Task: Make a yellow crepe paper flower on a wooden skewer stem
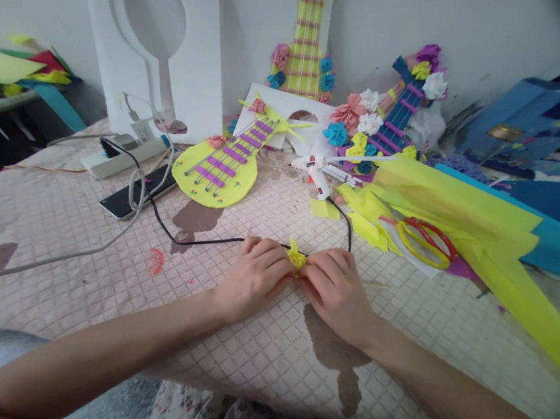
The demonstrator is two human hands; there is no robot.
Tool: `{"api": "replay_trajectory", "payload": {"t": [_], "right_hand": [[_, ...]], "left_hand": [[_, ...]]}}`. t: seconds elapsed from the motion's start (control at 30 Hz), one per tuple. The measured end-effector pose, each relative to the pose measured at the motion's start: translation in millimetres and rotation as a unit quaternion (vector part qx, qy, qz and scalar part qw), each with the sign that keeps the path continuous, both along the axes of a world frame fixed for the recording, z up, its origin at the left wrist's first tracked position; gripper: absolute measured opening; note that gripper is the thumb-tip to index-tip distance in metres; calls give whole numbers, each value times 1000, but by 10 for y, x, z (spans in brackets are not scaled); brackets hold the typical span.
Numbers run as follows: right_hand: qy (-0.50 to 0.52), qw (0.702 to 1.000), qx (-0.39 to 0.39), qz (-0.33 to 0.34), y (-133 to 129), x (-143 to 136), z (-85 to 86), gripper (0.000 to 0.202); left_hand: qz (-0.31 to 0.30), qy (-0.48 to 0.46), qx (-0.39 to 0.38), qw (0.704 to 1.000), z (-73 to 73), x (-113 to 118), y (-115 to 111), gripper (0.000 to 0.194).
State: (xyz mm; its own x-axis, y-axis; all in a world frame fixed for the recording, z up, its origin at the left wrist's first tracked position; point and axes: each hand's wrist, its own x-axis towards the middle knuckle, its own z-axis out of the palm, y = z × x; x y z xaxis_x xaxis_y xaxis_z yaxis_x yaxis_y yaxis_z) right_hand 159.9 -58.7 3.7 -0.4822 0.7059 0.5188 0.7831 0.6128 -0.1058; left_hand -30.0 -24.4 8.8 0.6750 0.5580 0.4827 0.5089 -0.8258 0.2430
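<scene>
A small yellow paper flower point(295, 256) is pinched between both hands, just above the quilted tablecloth point(256, 359). My left hand point(259, 275) grips its left side with curled fingers. From the right, my right hand point(337, 290) closes its fingertips on the same flower. Its lower part is hidden by the fingers. A black cord passes behind the hands to a white glue gun point(317, 175), which stands beyond them. Right of the hands lie scissors point(423, 241) with yellow and red handles, on yellow crepe paper point(470, 209).
A yellow paper instrument point(220, 169) with purple bars lies ahead. Behind it lean a taller yellow one point(307, 40) and a blue one point(396, 124) with paper flowers. At left are a phone point(123, 196), a power strip point(122, 158) and loose cables. A white foam board point(208, 57) leans on the wall.
</scene>
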Motion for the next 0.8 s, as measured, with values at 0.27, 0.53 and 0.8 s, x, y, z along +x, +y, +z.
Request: {"api": "replay_trajectory", "payload": {"t": [0.27,0.53,0.8], "right_hand": [[6,1000,-4,-4,2,-14,-16,10],[41,999,-16,-5,-9,29,35,2],[15,1000,-16,-11,1,24,19,12]], "left_hand": [[-7,35,49,998,5,7,8,23],[-4,12,28,1000,-13,-9,30,16],[-2,3,5,1000,13,12,19,17]]}}
